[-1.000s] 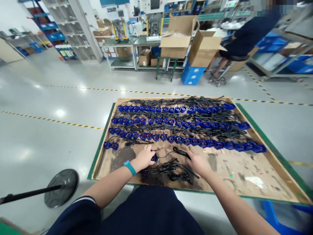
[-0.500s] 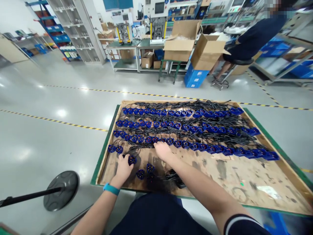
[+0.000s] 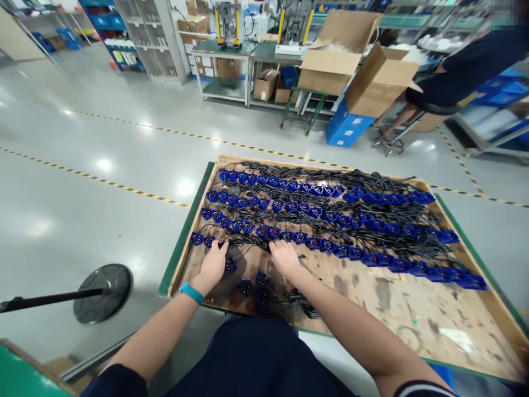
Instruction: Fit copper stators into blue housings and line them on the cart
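Head view, tray (image 3: 413, 309) of plugs (image 3: 278, 205), seemingly corded

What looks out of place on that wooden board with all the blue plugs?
Most blue plugs lie in tidy rows, but a few loose plugs sit scattered near the front edge of the board, by the left hand and right hand, beside a tangle of black cable. The wood is stained dark.
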`<state>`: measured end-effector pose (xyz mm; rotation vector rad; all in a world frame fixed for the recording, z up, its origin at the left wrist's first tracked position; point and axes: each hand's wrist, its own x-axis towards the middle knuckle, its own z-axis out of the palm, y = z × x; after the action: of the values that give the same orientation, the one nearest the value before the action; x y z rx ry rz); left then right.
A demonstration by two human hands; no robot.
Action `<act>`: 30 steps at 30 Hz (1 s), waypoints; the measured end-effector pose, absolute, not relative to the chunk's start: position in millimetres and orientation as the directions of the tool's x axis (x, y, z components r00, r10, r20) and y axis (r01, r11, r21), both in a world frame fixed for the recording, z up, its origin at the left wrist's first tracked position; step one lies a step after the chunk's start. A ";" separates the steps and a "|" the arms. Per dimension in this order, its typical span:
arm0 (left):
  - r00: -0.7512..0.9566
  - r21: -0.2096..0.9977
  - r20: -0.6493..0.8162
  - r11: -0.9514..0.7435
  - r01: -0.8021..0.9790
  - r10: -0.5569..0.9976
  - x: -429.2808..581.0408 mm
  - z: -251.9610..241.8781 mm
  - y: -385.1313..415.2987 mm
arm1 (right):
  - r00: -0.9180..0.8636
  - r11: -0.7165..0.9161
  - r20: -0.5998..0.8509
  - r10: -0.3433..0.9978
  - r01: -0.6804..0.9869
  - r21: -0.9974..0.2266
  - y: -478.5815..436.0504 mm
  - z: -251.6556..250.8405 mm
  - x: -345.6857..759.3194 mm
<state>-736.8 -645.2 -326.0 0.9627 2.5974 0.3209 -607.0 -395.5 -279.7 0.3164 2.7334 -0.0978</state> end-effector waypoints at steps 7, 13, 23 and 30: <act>-0.707 0.390 -0.237 0.732 0.558 0.666 -725.4 -317.2 -662.9 | -0.934 0.985 -0.339 0.113 0.149 -0.082 -406.1 -266.9 -615.1; -0.685 0.337 -0.156 0.690 0.640 0.712 -697.9 -303.4 -676.8 | -0.934 0.982 -0.323 0.150 0.177 -0.057 -412.8 -272.8 -654.6; -0.610 0.161 -0.013 0.604 0.781 0.792 -706.6 -337.5 -650.8 | -0.954 0.990 -0.268 0.137 0.143 -0.003 -410.8 -287.3 -629.9; -0.690 0.166 0.018 0.678 0.716 0.724 -715.9 -341.8 -619.1 | -0.941 0.980 -0.285 0.181 0.198 -0.032 -402.3 -293.3 -639.8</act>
<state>-715.9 -619.1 -341.8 1.2157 2.8328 0.2480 -639.8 -402.3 -293.3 0.2772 2.8419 -0.0874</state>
